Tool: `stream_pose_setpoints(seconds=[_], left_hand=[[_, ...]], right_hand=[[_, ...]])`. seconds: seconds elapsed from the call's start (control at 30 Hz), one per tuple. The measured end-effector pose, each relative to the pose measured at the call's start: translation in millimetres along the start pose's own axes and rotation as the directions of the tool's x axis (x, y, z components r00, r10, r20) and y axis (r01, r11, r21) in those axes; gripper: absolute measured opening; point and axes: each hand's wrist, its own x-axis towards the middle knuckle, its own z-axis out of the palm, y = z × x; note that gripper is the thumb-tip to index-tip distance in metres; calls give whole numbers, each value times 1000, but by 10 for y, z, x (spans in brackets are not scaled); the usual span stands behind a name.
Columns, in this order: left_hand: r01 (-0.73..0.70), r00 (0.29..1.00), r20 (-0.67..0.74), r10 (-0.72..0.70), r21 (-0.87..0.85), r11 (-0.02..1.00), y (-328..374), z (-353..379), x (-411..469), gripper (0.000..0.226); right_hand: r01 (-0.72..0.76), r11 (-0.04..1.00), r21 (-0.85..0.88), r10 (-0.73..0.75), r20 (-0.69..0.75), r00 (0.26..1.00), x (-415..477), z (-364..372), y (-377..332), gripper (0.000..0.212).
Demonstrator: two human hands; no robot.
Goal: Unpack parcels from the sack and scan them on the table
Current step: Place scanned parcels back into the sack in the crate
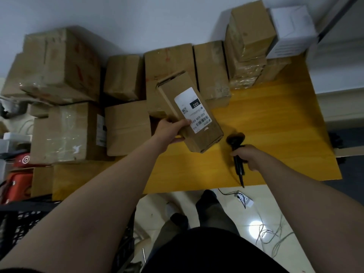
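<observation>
My left hand [171,128] grips a long brown cardboard parcel [204,133] by its left side and holds it tilted above the yellow table [275,134]. A white shipping label [194,109] marked 032 faces up on it. To its right my right hand [250,156] grips the handle of a black barcode scanner [237,146], whose head points up toward the parcel's lower right corner. The sack is not clearly seen.
Several brown cardboard boxes [126,127] crowd the table's left and back, with a stack [250,42] and a white box [291,30] at the back right. A black mesh basket [21,219] sits at the lower left. Cables and a power strip [243,198] lie on the floor.
</observation>
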Motion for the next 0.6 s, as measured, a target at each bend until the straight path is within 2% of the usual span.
stream_pose_setpoints(seconds=[0.13, 0.2, 0.27, 0.4, 0.47, 0.6], left_hand=[[-12, 999, -38, 11, -22, 1000, -53, -247, -188, 63], [-52, 998, -33, 51, -18, 999, -39, -377, -299, 59], [-104, 994, -47, 104, -10, 995, 13, -504, -436, 51], [-212, 974, -83, 212, 2, 977, 191, -837, -714, 53], [-247, 966, -88, 244, -34, 968, 317, -1034, -850, 60], [-346, 932, -129, 338, -38, 938, 522, -1440, -1152, 58]], right_hand=[[161, 983, 82, -157, -49, 986, -399, 144, -292, 29], [272, 954, 127, -255, -140, 957, -690, 168, -486, 13], [381, 911, 159, -354, -174, 919, -1037, 219, -674, 9], [514, 847, 134, -514, -39, 857, -1741, 471, -931, 17], [570, 820, 53, -573, 49, 818, -2057, 637, -1031, 20], [641, 758, -123, -621, 165, 766, -2553, 948, -1141, 24]])
